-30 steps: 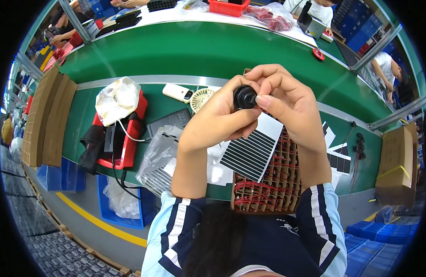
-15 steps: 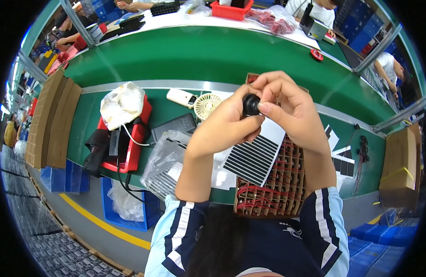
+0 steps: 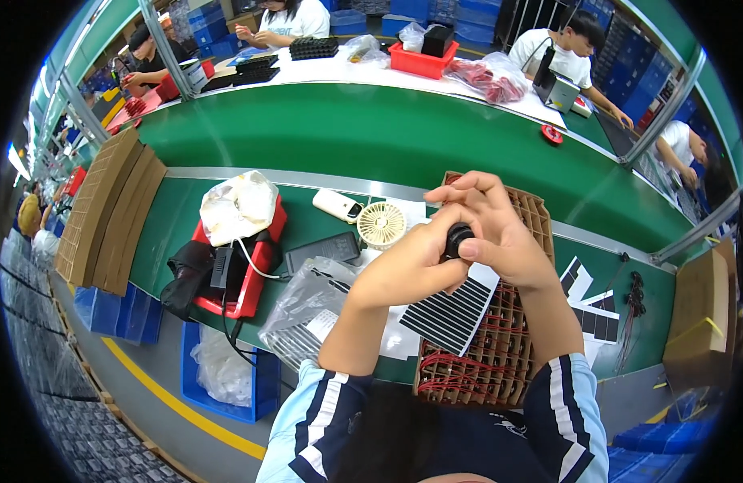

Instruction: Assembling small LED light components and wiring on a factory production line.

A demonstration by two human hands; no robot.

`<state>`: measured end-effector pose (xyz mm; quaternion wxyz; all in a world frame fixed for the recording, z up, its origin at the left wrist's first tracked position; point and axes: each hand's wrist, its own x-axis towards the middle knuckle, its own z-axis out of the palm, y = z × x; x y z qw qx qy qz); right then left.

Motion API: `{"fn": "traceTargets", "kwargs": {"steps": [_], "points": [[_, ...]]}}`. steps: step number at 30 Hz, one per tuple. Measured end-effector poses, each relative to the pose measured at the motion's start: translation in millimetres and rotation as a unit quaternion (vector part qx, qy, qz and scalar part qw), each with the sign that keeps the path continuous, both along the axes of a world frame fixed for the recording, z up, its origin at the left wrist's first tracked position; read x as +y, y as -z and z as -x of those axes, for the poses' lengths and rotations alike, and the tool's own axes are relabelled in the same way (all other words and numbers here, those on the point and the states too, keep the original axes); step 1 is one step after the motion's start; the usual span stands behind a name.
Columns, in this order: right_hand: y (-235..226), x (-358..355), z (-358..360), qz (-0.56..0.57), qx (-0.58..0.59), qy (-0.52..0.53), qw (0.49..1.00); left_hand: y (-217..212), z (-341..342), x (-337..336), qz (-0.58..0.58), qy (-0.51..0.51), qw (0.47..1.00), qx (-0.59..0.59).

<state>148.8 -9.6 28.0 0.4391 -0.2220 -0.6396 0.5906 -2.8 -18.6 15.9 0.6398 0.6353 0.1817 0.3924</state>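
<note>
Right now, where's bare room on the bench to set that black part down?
Bare patches: the wide green conveyor belt beyond the steel rail, and the green bench strip between the stacked brown cardboard sheets and the red tray. Crowded: under both hands, where the ribbed black panel, brown cardboard grid tray, clear plastic bags and small cream round fan lie.

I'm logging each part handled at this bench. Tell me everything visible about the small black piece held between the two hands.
The small black part looks round and dark, like a knob or cap, probably plastic; finer detail is too small to tell. Most of it is hidden. The left hand pinches it from the left, and the right hand covers it from above and the right. It is held in the air above the brown cardboard grid tray and the striped dark panel, touching neither.
</note>
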Motion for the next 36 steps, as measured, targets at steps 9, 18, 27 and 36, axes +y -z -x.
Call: {"fn": "traceTargets", "kwargs": {"steps": [9,18,27,36], "points": [[16.9,-31.3,-8.0,0.106,-0.129,-0.113,0.98,2.8,10.7,0.7,0.034,-0.07,0.961,-0.264],[-7.9,-77.7,-114.5,0.102,-0.185,0.222,0.952,18.6,15.8,15.6,-0.118,-0.08,0.98,0.142],[22.4,-105.1,-342.4,-0.03,-0.555,0.633,0.539,19.0,-0.1,22.1,-0.052,-0.015,0.981,0.187],[171.7,-150.6,-467.2,0.183,-0.68,0.634,0.321,6.9,-3.8,-7.4,-0.107,-0.09,0.986,0.093]]}}
